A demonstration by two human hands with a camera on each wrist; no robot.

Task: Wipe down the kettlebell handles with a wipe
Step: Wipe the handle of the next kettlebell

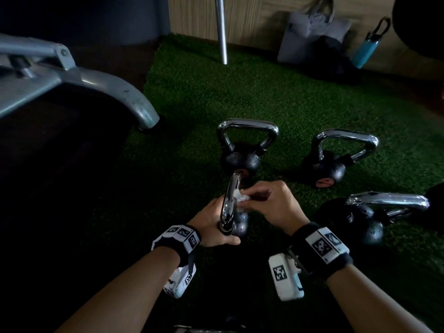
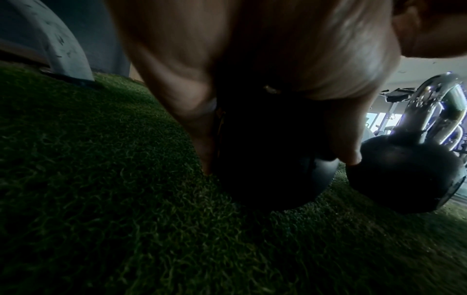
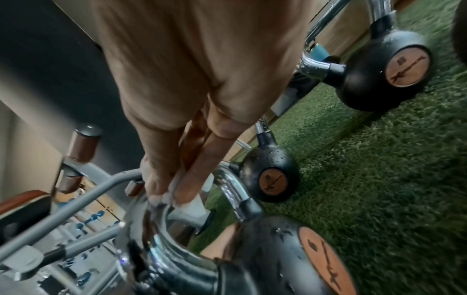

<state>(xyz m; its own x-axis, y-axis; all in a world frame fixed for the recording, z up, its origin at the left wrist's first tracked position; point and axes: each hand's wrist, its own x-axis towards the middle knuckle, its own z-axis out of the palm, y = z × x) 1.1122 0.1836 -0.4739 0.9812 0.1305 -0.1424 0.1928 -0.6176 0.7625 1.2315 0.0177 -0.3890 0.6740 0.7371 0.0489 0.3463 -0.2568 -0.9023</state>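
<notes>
Our left hand (image 1: 213, 222) steadies the near kettlebell (image 1: 236, 224) on the turf (image 1: 192, 97); our right hand (image 1: 276, 203) pinches a white wipe (image 1: 241, 197) against its chrome handle (image 1: 229, 200). Orange badges (image 3: 406, 67) are unreadable. Three kettlebells stand right and beyond.

Green fake grass (image 1: 240, 92) covers the floor. A big gray metal machine leg (image 1: 115, 92) stands on its left edge. A shiny metal pole (image 1: 221, 30) comes down at the back. A gray bag (image 1: 310, 32) leans on the wooden wall (image 1: 194, 15), with a blue bottle (image 1: 366, 50) beside it
</notes>
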